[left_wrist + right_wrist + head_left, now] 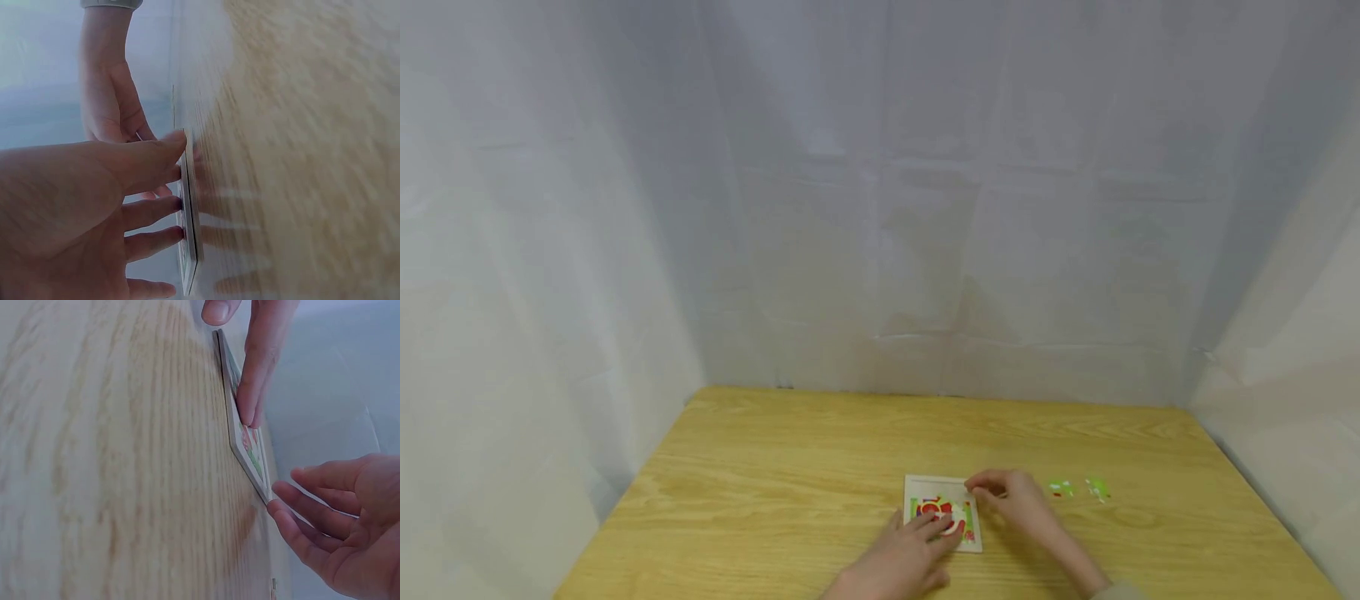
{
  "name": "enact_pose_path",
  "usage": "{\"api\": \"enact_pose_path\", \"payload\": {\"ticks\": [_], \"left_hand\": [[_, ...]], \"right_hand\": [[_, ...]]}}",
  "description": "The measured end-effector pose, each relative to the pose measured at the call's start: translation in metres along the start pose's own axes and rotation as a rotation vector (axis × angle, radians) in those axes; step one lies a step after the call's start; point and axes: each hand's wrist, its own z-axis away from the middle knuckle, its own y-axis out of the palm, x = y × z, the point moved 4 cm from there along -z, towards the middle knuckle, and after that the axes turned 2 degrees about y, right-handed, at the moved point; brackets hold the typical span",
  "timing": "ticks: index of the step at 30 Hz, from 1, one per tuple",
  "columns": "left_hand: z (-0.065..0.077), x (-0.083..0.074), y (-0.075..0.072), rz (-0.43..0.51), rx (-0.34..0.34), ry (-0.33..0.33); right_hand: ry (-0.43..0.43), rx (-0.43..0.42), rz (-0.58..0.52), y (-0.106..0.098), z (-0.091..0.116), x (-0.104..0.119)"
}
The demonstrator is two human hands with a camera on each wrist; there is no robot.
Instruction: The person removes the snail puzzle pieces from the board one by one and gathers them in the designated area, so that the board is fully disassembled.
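Note:
A square wooden puzzle board (936,482) with a pale frame and a red, white and green picture lies on the table. My left hand (904,557) rests over its lower left part, fingers spread on the picture and covering some of it. In the left wrist view the thumb of that hand lies along the edge of the board (191,212). My right hand (1017,502) is at the far right corner, fingertips right at the frame. The right wrist view shows those fingers (294,528) gently bent, with nothing visible between them and the thumb.
Two small groups of loose green puzzle pieces, one with a red spot (1060,489) and one with white marks (1098,489), lie right of the board. The wooden table (760,483) is enclosed by pale hanging sheets (880,250) at the back and sides.

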Motion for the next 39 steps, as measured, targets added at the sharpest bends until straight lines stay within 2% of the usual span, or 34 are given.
{"api": "enact_pose_path", "payload": {"ticks": [6,15,21,26,33,39], "left_hand": [[0.000,0.000,0.001,0.000,0.016,0.001],[0.002,-0.001,-0.001,-0.035,-0.038,0.006],[0.001,-0.001,0.001,-0.029,-0.038,0.003],[0.000,-0.001,0.002,-0.029,-0.024,-0.005],[0.000,0.000,0.003,-0.022,-0.020,-0.014],[0.001,-0.001,0.002,-0.019,-0.028,-0.020]], "right_hand": [[0.003,0.042,-0.009,0.004,0.003,0.003],[0.011,0.075,0.030,0.010,0.004,0.007],[-0.038,0.097,0.053,0.014,0.005,0.009],[-0.068,0.082,0.074,0.016,0.004,0.010],[-0.037,0.054,-0.026,0.016,0.003,0.008],[-0.023,0.063,-0.109,0.015,0.001,0.005]]}}
